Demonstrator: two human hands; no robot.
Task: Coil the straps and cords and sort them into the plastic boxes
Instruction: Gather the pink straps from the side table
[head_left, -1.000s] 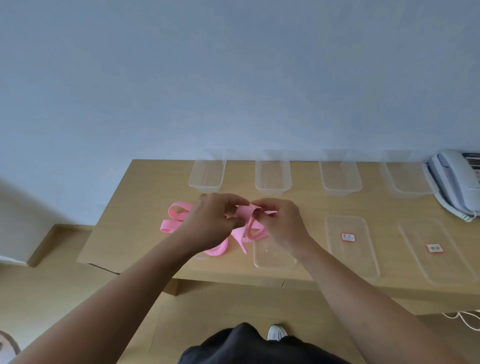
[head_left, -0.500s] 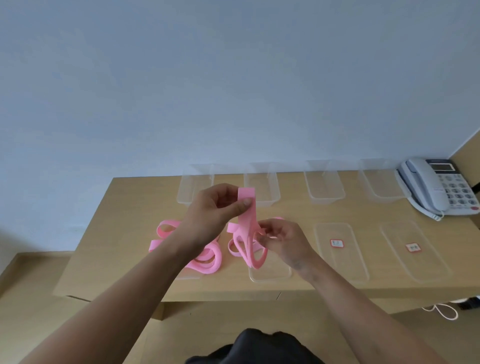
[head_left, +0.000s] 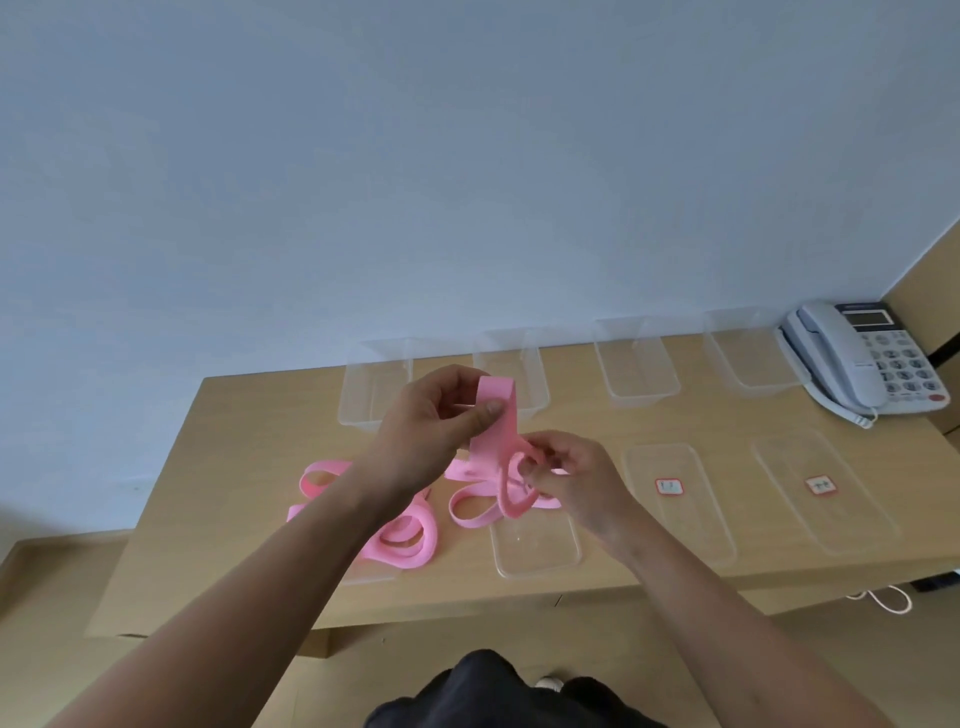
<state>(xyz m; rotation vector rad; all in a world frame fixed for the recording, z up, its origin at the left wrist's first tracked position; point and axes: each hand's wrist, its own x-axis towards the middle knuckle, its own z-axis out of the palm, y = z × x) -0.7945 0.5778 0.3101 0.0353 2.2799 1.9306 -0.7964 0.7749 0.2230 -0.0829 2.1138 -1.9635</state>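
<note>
Lifting one end of the flat pink woven strap (head_left: 493, 441), the left hand (head_left: 436, 421) now sits higher than it did a second ago, when both hands were bunched together low over the tangle. Its thumb and forefinger are pressed together on the strap just below a fold at the top, so a straight length hangs down to the right hand (head_left: 566, 475). That hand has dropped slightly and pinches the lower part, where the strap curls into a small loop around its fingertips (head_left: 524, 470). Judging by this, the winding has only begun: a first turn is forming, and most of the strap is still loose.

The rest of the pink band lies in slack, overlapping loops on the light wooden table (head_left: 234, 467), partly under the left forearm and touching the near clear plastic lid (head_left: 535, 551). It looks soft, matte and limp, holding no shape of its own.

Four clear rectangular plastic boxes (head_left: 636, 364) stand in a row at the back, all apparently empty, so nothing is sorted yet. Two more lids with small red labels lie to the right, near a grey desk telephone (head_left: 862, 358).
</note>
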